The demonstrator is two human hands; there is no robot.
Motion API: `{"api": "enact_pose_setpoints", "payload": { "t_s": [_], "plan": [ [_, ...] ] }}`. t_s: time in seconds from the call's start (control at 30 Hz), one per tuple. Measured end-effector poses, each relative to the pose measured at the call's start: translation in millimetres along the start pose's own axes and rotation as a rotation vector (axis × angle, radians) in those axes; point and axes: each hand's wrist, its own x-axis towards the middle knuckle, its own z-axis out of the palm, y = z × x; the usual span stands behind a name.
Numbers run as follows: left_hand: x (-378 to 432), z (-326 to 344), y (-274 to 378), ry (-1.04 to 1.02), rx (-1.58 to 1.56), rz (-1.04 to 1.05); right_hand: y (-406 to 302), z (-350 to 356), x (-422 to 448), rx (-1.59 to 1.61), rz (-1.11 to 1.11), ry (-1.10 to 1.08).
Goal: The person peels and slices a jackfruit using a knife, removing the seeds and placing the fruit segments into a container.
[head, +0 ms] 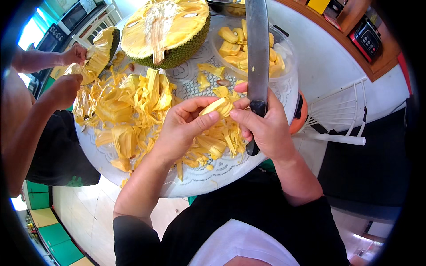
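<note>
Between the fingertips of my left hand [186,123] is a yellow jackfruit pod [218,108]; my right thumb and a fingertip touch its right end. The black handle of a large knife [258,53] lies in my right hand [266,123], its broad blade pointing away from me, over the edge of a clear plastic bowl [289,71] of jackfruit pods [234,50]. Below and left of my hands, peeled jackfruit strands and pieces [116,106] are heaped on a lace-patterned tablecloth [199,186]. A cut jackfruit half [166,30] rests at the far side, its yellow face showing.
At left another person's hands [68,81] hold a jackfruit wedge [103,50]. A brown seed [223,82] lies near the bowl. A dark metal pan [226,8] stands behind. White metal chair rails [354,106] and an orange object [298,116] are beyond the table's right edge.
</note>
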Motion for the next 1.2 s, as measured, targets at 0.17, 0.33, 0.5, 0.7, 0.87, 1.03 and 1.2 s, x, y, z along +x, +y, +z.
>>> {"api": "enact_pose_setpoints", "payload": {
  "t_s": [0.17, 0.33, 0.5, 0.7, 0.87, 1.03, 1.2],
  "plan": [
    [2.1, -5.8, -0.9, -0.016, 0.003, -0.059, -4.6, 1.4, 1.9, 0.012, 0.032, -0.002],
    [5.5, -7.3, 4.0, -0.010, -0.304, -0.115, 0.0, -2.0, 2.5, 0.012, 0.035, 0.044],
    [8.2, -10.3, 10.0, 0.084, -0.450, -0.028, 1.3, -15.1, 2.4, 0.009, -0.009, 0.118],
    [7.3, -17.1, 4.9, 0.044, -0.465, -0.096, 9.4, -14.3, 5.6, -0.104, -0.058, 0.088],
    [7.8, -10.7, 3.9, -0.001, -0.342, -0.054, 10.2, -5.9, 3.7, -0.198, -0.072, 0.052],
    [7.2, -7.2, -6.6, 0.079, -0.225, 0.004, 12.3, 3.4, 0.9, -0.274, -0.207, 0.025],
    [6.3, -4.3, -5.9, 0.093, -0.108, -0.014, 15.0, 4.4, 3.3, -0.390, -0.239, 0.015]
  ]
}}
